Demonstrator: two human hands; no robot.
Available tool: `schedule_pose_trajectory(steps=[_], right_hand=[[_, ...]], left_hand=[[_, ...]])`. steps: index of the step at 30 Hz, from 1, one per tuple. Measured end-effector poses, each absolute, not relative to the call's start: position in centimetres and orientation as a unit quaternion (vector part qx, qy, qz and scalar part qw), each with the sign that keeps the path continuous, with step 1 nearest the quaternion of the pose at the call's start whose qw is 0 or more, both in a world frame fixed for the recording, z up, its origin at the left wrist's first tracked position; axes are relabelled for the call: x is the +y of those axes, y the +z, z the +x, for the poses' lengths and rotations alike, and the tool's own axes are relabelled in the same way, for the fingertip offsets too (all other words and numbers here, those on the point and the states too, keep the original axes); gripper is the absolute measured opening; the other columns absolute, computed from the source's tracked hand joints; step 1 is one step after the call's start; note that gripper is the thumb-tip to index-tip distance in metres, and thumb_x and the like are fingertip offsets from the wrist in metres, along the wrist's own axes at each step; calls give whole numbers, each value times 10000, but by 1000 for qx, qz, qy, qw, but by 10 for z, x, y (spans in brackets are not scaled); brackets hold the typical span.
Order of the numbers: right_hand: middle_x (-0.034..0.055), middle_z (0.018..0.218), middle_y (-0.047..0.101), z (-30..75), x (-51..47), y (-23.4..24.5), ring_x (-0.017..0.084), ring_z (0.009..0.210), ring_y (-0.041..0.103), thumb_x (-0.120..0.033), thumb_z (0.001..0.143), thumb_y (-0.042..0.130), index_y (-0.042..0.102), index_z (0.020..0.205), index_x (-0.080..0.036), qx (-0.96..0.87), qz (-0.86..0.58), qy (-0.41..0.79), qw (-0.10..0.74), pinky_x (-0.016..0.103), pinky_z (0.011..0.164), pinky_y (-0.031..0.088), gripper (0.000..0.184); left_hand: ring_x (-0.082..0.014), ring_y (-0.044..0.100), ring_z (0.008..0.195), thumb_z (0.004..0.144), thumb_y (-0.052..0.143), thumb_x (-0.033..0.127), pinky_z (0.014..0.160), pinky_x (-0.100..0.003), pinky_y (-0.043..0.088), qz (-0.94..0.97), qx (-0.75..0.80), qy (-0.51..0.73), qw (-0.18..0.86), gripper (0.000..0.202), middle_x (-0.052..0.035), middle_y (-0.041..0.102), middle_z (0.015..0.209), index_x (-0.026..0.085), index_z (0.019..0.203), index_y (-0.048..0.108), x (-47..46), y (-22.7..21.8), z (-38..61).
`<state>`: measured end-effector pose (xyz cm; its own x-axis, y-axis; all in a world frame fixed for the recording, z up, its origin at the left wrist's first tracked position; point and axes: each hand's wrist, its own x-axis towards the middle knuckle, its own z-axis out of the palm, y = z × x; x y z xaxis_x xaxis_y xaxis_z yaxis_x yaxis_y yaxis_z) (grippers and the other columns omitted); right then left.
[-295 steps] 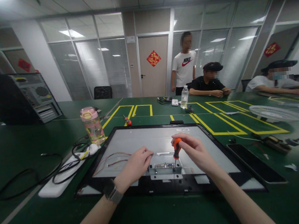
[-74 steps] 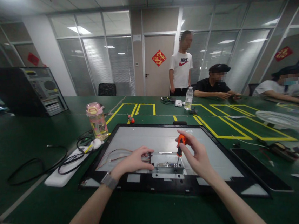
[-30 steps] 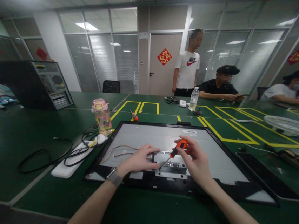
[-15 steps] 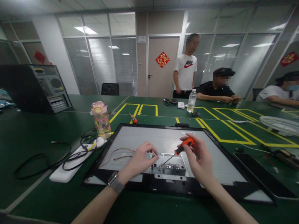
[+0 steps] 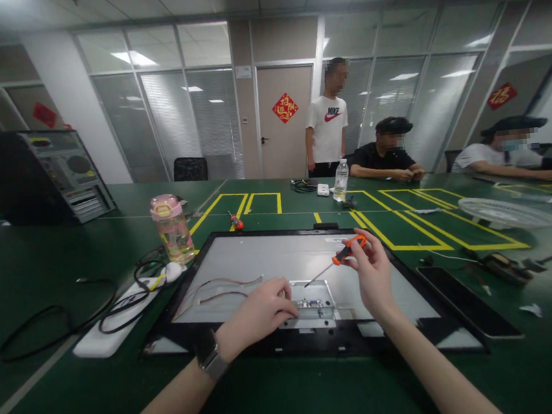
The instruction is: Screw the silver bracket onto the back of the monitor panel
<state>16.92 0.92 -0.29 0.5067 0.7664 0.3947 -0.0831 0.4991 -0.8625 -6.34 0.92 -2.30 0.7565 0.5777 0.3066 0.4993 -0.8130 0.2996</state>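
My right hand (image 5: 373,268) grips an orange-and-black screwdriver (image 5: 343,254) by its handle. The shaft slants down to the left, its tip over a metal bracket (image 5: 320,288) with connector ports along it. At the bracket's left end, my left hand (image 5: 259,309) has its fingers closed, thumb and fingertips on the metal; the exact grip is partly hidden. Beneath both hands lies a flat display panel (image 5: 270,250) with a grey back and black border. Thin wires (image 5: 221,295) run across the panel to the left of the bracket.
Left of the panel are a white power strip (image 5: 105,327) with black cables and a pink-lidded bottle (image 5: 174,233). A phone-like black slab (image 5: 468,302) lies to the right. Beyond are a small red screwdriver (image 5: 237,222), a water bottle (image 5: 340,181), a computer case (image 5: 48,177) and several people.
My right hand has raised the screwdriver up and back, lifting its tip off the port area. The bracket now lies flatter, with my left hand still at its left end. The view has shifted right.
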Motion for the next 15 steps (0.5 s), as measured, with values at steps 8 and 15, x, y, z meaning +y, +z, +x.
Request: schedule_pose_trajectory(steps=[8, 15], right_hand=[[39, 898, 648, 163, 5, -3, 164, 698, 644, -440, 759, 661, 557, 1102, -214, -420, -420, 299, 747, 324, 586, 575, 424], [34, 904, 646, 162, 5, -4, 152, 680, 648, -428, 767, 658, 556, 1106, -216, -424, -417, 306, 743, 315, 581, 585, 413]], left_hand=[[-156, 552, 825, 861, 590, 151, 723, -250, 415, 941, 284, 166, 75, 165, -28, 596, 893, 174, 722, 675, 6, -13, -68], [-165, 553, 811, 870, 552, 131, 713, -275, 420, 947, 277, 153, 53, 216, -39, 610, 874, 165, 687, 659, 0, -3, -66]])
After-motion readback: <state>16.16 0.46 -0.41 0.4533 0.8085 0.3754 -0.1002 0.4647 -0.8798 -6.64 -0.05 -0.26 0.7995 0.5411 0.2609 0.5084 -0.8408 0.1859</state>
